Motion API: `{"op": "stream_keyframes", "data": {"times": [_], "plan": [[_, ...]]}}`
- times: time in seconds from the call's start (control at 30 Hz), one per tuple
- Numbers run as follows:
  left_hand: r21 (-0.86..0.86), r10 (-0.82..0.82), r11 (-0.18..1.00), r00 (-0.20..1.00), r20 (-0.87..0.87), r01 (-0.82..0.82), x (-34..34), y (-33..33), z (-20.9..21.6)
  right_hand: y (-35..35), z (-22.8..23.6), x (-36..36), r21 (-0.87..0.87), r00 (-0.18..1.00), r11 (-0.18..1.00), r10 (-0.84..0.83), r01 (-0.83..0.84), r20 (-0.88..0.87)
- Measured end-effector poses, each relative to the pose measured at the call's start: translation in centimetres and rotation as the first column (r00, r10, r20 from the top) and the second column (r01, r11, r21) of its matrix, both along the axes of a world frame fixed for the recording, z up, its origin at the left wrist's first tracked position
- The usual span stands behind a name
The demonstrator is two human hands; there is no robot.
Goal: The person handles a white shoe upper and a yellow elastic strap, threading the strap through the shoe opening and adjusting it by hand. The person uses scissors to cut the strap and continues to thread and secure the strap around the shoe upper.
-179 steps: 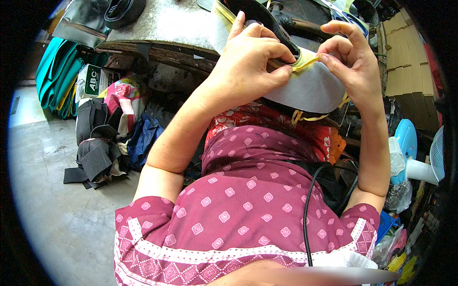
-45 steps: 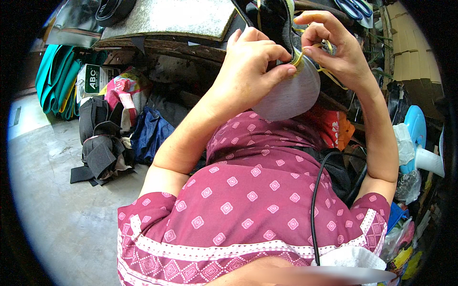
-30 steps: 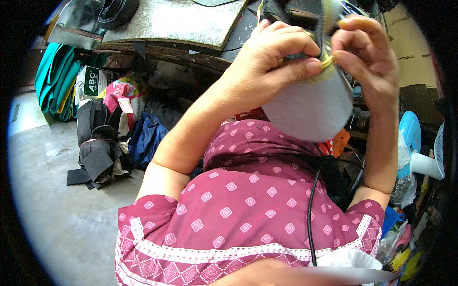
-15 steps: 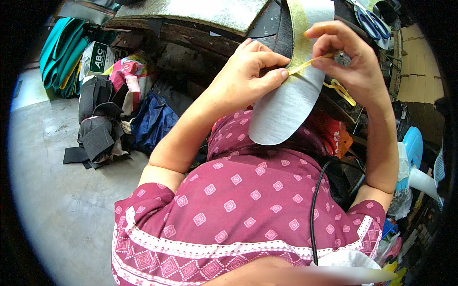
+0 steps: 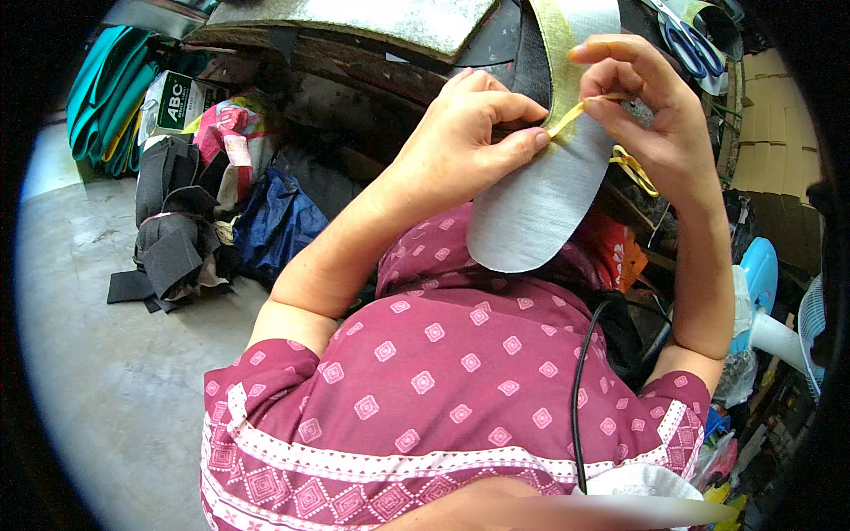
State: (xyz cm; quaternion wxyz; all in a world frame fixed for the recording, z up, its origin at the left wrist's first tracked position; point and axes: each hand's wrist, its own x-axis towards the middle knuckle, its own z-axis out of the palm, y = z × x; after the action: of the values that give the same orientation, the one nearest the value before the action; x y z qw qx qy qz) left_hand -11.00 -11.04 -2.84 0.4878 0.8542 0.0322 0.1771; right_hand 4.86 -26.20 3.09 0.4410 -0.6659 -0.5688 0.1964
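Observation:
A long grey insole (image 5: 531, 217) with a rounded near end lies above my lap, its left edge coated with a yellowish band. My left hand (image 5: 482, 133) grips the insole's left edge, thumb on top where a thin yellow strip (image 5: 567, 122) meets it. Between thumb and forefinger, my right hand (image 5: 651, 111) pinches that strip, which rises taut from the left thumb. The right middle and ring fingers curl above. Below the right hand dangles a loop of the strip (image 5: 636, 173).
Blue-handled scissors (image 5: 693, 49) lie at the upper right. A worn board (image 5: 354, 26) spans the top. To the left are folded green sheets (image 5: 111, 97), a bundle of dark cut pieces (image 5: 173, 221) and a blue bag (image 5: 279, 217). A blue-and-white fan (image 5: 761, 283) stands at right.
The strip now slants up more steeply between my hands. Both hands stay closed in nearly the same places; the surroundings shift slightly left in view.

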Motion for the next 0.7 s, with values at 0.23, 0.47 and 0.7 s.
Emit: {"op": "stream_keyframes", "data": {"times": [0.23, 0.47, 0.7], "plan": [[0.039, 0.017, 0.999, 0.997, 0.081, -0.02, 0.1, -0.9, 0.7, -1.8, 1.1, -1.1, -0.165, 0.987, 0.986, -0.054, 0.028, -0.151], [0.035, 0.012, 0.999, 0.993, 0.118, -0.016, 0.6, -1.1, 1.1, -1.9, 1.9, -1.5, 0.04, 0.951, 0.999, -0.043, 0.032, 0.307], [-0.041, 0.036, 0.999, 0.998, 0.057, -0.034, 0.9, -1.4, 1.5, -1.5, 1.9, -1.1, 0.079, 0.772, 0.997, -0.072, 0.028, 0.632]]}}
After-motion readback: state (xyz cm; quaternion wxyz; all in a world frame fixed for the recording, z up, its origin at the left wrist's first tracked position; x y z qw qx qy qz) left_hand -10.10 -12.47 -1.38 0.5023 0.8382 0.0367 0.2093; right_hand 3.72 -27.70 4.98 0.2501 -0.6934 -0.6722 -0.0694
